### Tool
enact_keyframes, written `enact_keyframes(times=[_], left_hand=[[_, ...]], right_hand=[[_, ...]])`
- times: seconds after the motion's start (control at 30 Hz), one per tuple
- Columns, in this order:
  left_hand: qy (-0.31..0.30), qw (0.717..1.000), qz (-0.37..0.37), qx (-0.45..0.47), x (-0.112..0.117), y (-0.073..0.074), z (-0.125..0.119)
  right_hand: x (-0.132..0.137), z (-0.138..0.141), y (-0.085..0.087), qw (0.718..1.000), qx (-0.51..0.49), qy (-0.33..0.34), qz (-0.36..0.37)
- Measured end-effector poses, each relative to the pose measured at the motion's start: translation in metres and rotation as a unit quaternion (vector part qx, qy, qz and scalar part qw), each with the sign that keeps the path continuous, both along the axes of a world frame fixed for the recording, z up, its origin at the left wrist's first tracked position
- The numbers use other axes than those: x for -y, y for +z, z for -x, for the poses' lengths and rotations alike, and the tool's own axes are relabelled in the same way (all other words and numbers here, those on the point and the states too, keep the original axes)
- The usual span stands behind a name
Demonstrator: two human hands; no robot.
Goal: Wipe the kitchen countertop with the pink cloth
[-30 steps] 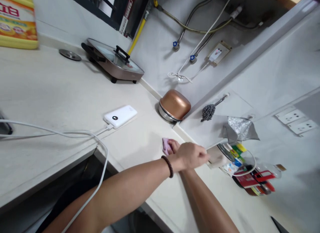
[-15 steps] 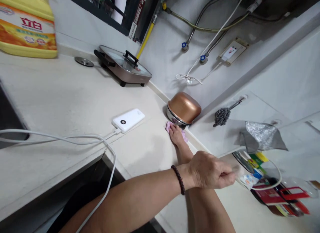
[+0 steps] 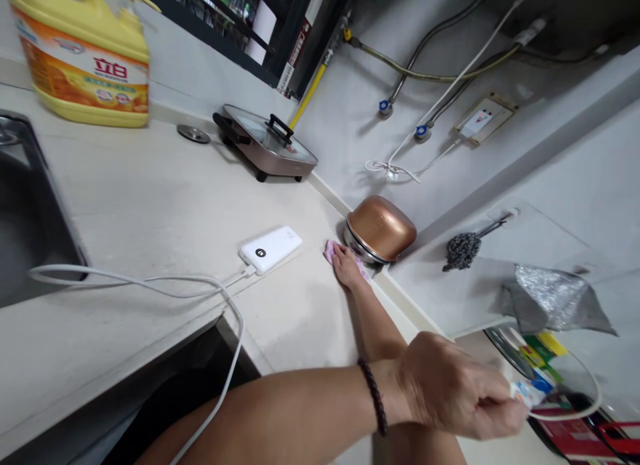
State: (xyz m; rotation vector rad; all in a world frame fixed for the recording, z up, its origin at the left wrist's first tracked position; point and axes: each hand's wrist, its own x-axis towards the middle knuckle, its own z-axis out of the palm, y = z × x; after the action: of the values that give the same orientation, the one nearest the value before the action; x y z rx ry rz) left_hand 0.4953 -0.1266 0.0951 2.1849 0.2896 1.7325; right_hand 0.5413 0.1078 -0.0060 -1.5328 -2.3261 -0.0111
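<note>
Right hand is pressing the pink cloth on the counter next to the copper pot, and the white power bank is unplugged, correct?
Not quite. The head view shows the right hand on the pink cloth beside the copper pot, but the white power bank is plugged in: a white cable runs into its end.

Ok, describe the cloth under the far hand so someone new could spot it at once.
Follow the pale countertop to the back wall, where an upturned copper-coloured pot sits in the corner. Beside its rim, the right hand presses flat on the pink cloth. It is the only pink, soft thing there; the nearby power bank is white and rigid.
</note>
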Motion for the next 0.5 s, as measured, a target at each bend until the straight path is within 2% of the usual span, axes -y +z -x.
enact_keyframes(times=[0.13, 0.23, 0.37, 0.5], left_hand=[[-0.006, 1.000, -0.009, 0.006, 0.002, -0.001, 0.001], [-0.001, 1.000, 0.005, 0.008, 0.000, 0.000, 0.002], [0.012, 1.000, 0.015, 0.005, -0.005, 0.002, 0.002], [0.013, 0.999, 0.030, 0.021, -0.012, 0.003, 0.003]], right_hand=[[-0.034, 0.009, 0.001, 1.000, -0.009, -0.018, 0.007], [-0.040, 0.014, 0.004, 1.000, -0.010, -0.012, 0.017], [-0.021, 0.023, 0.006, 0.999, 0.001, 0.023, 0.028], [0.025, 0.041, 0.007, 0.992, 0.001, 0.119, 0.032]])
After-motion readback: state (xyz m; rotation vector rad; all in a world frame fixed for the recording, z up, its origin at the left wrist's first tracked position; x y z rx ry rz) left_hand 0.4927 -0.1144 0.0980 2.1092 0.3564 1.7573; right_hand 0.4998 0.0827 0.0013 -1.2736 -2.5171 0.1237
